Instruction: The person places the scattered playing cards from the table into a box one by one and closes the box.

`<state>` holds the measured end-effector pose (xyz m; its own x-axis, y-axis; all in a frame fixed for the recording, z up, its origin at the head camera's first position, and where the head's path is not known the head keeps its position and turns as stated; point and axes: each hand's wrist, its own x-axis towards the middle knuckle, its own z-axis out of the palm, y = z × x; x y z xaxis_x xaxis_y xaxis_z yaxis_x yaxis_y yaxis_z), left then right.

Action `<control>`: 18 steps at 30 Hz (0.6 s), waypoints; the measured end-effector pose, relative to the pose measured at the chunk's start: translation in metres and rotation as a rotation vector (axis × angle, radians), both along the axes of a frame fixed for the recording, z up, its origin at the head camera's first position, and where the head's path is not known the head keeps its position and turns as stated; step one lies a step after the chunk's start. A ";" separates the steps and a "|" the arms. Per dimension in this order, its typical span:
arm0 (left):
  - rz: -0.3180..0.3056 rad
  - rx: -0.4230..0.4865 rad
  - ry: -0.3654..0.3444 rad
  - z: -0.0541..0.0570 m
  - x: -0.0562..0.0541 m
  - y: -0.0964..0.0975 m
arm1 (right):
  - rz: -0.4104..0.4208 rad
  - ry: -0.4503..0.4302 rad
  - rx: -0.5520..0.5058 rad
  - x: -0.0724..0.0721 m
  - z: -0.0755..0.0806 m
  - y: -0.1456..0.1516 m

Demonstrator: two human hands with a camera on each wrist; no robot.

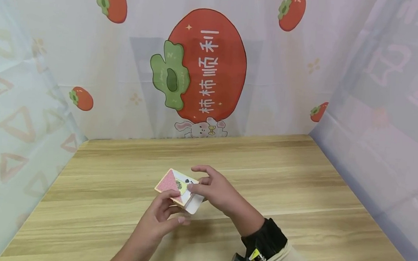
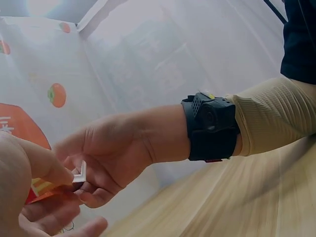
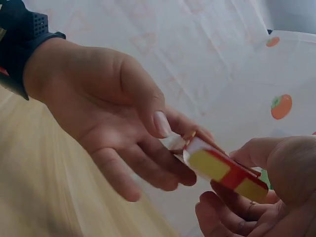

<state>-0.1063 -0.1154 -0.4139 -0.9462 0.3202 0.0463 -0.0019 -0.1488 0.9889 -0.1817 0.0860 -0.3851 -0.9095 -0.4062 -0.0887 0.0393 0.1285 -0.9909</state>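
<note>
A small playing card box (image 1: 168,181), with a red lattice print, a white panel with a spade and a yellowish patch, is tilted above the table between both hands. My left hand (image 1: 154,222) holds it from the near left, index finger on top and other fingers below; its thumb stands off the box. From the right, my right hand (image 1: 220,192) pinches the box's right end, thumb on top. A white flap or card (image 1: 194,204) sticks out at the near right end. In the right wrist view, the box's red and yellow side (image 3: 217,170) shows; the fingers partly hide it.
Beneath the hands lies a wood-grain table (image 1: 117,172). A white cloth backdrop (image 1: 138,2) printed with persimmons stands behind it, and cloth walls (image 1: 390,120) rise at both sides. A black wrist camera strap (image 1: 268,237) sits on the right wrist.
</note>
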 end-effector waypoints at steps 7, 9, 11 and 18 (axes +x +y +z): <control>-0.121 -0.172 -0.041 0.003 -0.004 0.003 | -0.053 0.032 0.013 -0.004 0.002 0.012; -0.117 -0.238 -0.051 0.008 -0.006 0.005 | -0.073 0.043 0.018 -0.006 0.004 0.016; -0.071 -0.302 -0.048 0.014 -0.008 0.007 | -0.088 0.045 0.010 -0.008 0.006 0.021; 0.221 -0.558 0.178 0.031 -0.025 0.015 | -0.105 0.041 -0.007 -0.012 0.012 0.029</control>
<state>-0.1312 -0.0999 -0.3831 -0.9861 0.1392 0.0911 0.1414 0.4124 0.9000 -0.1939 0.1151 -0.3734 -0.9498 -0.3091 -0.0476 0.0112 0.1185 -0.9929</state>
